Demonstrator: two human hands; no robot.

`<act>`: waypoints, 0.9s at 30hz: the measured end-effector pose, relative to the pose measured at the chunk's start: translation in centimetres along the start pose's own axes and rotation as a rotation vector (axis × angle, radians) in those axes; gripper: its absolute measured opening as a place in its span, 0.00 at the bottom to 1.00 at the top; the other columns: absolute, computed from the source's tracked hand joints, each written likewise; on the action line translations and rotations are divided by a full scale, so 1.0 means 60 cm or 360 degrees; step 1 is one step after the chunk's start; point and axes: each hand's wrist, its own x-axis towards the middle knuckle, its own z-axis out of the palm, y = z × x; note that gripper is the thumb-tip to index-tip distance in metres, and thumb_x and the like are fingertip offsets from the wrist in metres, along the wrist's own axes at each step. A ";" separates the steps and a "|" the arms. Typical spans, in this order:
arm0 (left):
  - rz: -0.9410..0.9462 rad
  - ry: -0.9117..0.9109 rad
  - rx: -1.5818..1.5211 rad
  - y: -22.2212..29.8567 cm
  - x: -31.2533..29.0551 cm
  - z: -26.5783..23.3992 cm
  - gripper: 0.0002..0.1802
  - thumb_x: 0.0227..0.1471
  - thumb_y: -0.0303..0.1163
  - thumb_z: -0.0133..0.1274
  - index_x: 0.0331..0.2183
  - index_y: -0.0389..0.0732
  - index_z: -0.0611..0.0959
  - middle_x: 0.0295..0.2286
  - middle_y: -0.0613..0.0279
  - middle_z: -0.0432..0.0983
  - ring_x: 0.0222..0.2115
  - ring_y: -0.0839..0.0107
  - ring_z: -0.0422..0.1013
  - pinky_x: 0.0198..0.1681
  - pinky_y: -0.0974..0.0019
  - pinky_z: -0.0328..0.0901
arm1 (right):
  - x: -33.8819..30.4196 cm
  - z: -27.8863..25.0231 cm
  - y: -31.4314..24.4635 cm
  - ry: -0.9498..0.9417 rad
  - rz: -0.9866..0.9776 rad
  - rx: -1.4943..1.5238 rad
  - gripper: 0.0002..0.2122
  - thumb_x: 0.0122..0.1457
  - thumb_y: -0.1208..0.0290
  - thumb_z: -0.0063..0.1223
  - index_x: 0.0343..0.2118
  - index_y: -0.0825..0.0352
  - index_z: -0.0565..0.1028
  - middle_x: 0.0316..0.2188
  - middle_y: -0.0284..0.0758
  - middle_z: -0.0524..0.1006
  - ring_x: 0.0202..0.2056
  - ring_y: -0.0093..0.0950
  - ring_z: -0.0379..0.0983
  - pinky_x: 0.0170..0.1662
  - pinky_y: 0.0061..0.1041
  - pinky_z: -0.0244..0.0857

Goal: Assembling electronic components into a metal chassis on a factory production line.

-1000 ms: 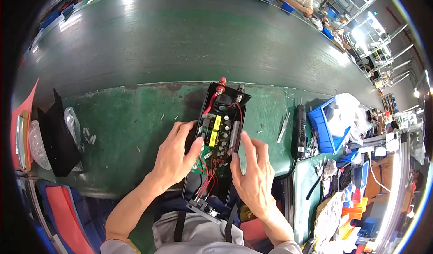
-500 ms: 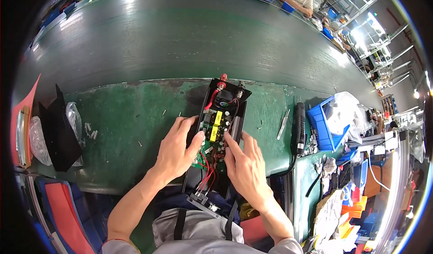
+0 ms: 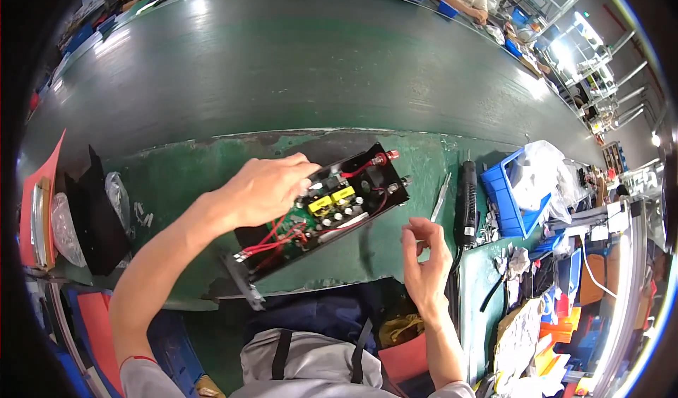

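Note:
An open black metal case (image 3: pixel 321 257) lies slantwise on the green bench, holding a green circuit board (image 3: pixel 300 221) with yellow-wrapped transformers (image 3: pixel 332 200). One red and one dark terminal stick out at its right end, beside a fan. Red wires run to an end panel (image 3: pixel 244 281), which hangs loose at the lower left near the bench edge. My left hand (image 3: pixel 272 186) grips the case's far side wall, its fingertips partly hidden. Away from the case, my right hand (image 3: pixel 427 257) is raised with loosely bent fingers, thumb apart, nothing visible in it.
Right of the case lie tweezers (image 3: pixel 442 197) and a black electric screwdriver (image 3: pixel 466 204). Beyond stands a blue bin (image 3: pixel 508 197) with clear plastic bags. Black panels (image 3: pixel 95 221) and small loose pieces sit at the left. A conveyor belt (image 3: pixel 282 59) runs behind; a person sits across it.
The case has turned clockwise, its terminal end swinging right and its loose panel left. My right hand has come off it and moved right. My left hand has shifted along with the case.

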 end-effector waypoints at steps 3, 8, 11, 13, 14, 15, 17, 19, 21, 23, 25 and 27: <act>0.0038 0.0035 0.0018 -0.007 0.004 -0.017 0.18 0.67 0.31 0.48 0.54 0.35 0.78 0.47 0.50 0.78 0.42 0.46 0.77 0.45 0.48 0.71 | 0.021 0.004 0.032 0.0035 -0.0048 -0.0344 0.13 0.62 0.76 0.61 0.49 0.68 0.76 0.42 0.37 0.79 0.34 0.26 0.76 0.36 0.26 0.69; 0.0034 0.0165 -0.0118 -0.013 -0.005 -0.011 0.16 0.66 0.27 0.51 0.53 0.35 0.80 0.42 0.53 0.78 0.35 0.54 0.78 0.40 0.56 0.71 | 0.059 0.038 0.071 0.0101 -0.0373 -0.0404 0.21 0.59 0.76 0.65 0.56 0.68 0.76 0.48 0.44 0.76 0.46 0.43 0.74 0.48 0.37 0.70; 0.0043 0.0187 -0.0100 -0.005 -0.003 -0.013 0.16 0.65 0.26 0.51 0.53 0.34 0.80 0.41 0.51 0.78 0.34 0.53 0.77 0.40 0.57 0.71 | 0.084 0.036 0.077 -0.0005 -0.0338 -0.0356 0.10 0.59 0.80 0.63 0.44 0.70 0.82 0.44 0.41 0.79 0.45 0.41 0.75 0.48 0.36 0.69; 0.0071 0.0217 -0.0156 -0.014 -0.002 -0.005 0.16 0.64 0.25 0.52 0.52 0.33 0.80 0.41 0.49 0.79 0.34 0.52 0.77 0.40 0.57 0.71 | 0.095 0.039 0.085 0.0104 -0.0325 -0.0313 0.08 0.58 0.84 0.62 0.41 0.71 0.82 0.39 0.41 0.80 0.40 0.40 0.77 0.44 0.32 0.71; 0.0077 0.0217 -0.0166 -0.017 -0.001 -0.004 0.16 0.64 0.25 0.52 0.52 0.32 0.80 0.42 0.48 0.79 0.34 0.52 0.77 0.40 0.57 0.71 | 0.100 0.039 0.085 0.0086 -0.0314 -0.0338 0.08 0.58 0.84 0.63 0.41 0.72 0.82 0.39 0.41 0.80 0.39 0.39 0.77 0.43 0.32 0.71; 0.0039 0.0172 -0.0147 -0.010 0.001 -0.008 0.18 0.60 0.23 0.55 0.52 0.34 0.80 0.42 0.52 0.80 0.39 0.52 0.78 0.41 0.55 0.73 | 0.102 0.037 0.090 0.0081 -0.0305 -0.0325 0.08 0.59 0.84 0.62 0.41 0.72 0.82 0.39 0.41 0.80 0.40 0.39 0.78 0.45 0.31 0.71; 0.0024 0.0157 -0.0140 -0.010 0.002 -0.012 0.18 0.59 0.22 0.55 0.52 0.34 0.80 0.42 0.53 0.80 0.39 0.52 0.78 0.41 0.55 0.73 | 0.107 0.045 0.091 0.0100 -0.0167 -0.0310 0.07 0.60 0.84 0.60 0.41 0.71 0.82 0.39 0.41 0.80 0.40 0.38 0.78 0.45 0.31 0.71; 0.0013 0.0138 -0.0148 -0.011 0.003 -0.014 0.19 0.59 0.23 0.56 0.52 0.35 0.81 0.43 0.50 0.80 0.36 0.52 0.78 0.40 0.57 0.72 | 0.115 0.046 0.094 0.0111 -0.0137 -0.0379 0.08 0.62 0.84 0.59 0.42 0.69 0.83 0.38 0.41 0.80 0.39 0.37 0.78 0.44 0.31 0.72; 0.0022 0.0105 -0.0154 -0.013 0.008 -0.016 0.19 0.58 0.23 0.57 0.52 0.35 0.81 0.43 0.50 0.80 0.36 0.52 0.78 0.39 0.57 0.72 | 0.118 0.048 0.089 0.0112 -0.0039 -0.0377 0.09 0.62 0.84 0.58 0.43 0.68 0.82 0.37 0.41 0.80 0.39 0.37 0.79 0.45 0.31 0.72; 0.0055 0.0086 -0.0170 -0.016 0.012 -0.017 0.22 0.55 0.22 0.60 0.52 0.35 0.82 0.42 0.50 0.81 0.36 0.53 0.78 0.37 0.57 0.72 | 0.119 0.050 0.085 0.0114 -0.0003 -0.0419 0.10 0.61 0.86 0.57 0.44 0.68 0.82 0.38 0.41 0.80 0.40 0.36 0.78 0.45 0.31 0.72; 0.0058 0.0062 -0.0170 -0.017 0.014 -0.019 0.22 0.54 0.22 0.60 0.53 0.35 0.82 0.42 0.51 0.81 0.35 0.54 0.78 0.36 0.57 0.72 | 0.119 0.050 0.087 0.0103 0.0057 -0.0448 0.10 0.61 0.85 0.59 0.44 0.68 0.82 0.38 0.41 0.79 0.38 0.38 0.78 0.43 0.32 0.72; 0.0124 0.0026 -0.0164 -0.020 0.014 -0.020 0.24 0.51 0.23 0.63 0.52 0.37 0.83 0.42 0.54 0.82 0.34 0.57 0.78 0.34 0.58 0.72 | 0.120 0.053 0.090 0.0099 0.0008 -0.0470 0.10 0.62 0.85 0.59 0.44 0.68 0.82 0.38 0.41 0.78 0.38 0.36 0.77 0.42 0.32 0.72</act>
